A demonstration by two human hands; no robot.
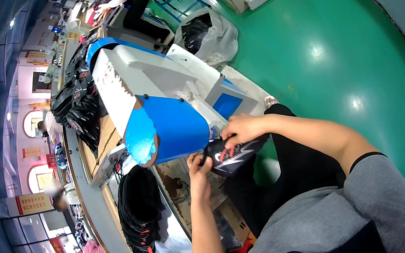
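A black shoe upper (232,161) with red lacing and white markings is in front of me, at the near end of a blue and white machine (176,128). My left hand (198,173) grips its left edge, thumb and fingers closed on it. Bent over the top of the upper, my right hand (243,128) has its fingers closed at the edge near the lacing. The machine's head hides the spot where the upper meets it, so I cannot tell whether they touch.
A row of stacked black shoe uppers (140,220) lies at my left. Beyond the machine are a heap of black pieces (76,94), a white plastic bag (217,41) on the green floor (319,53), a blue stool (176,3) and a co-worker at a bench.
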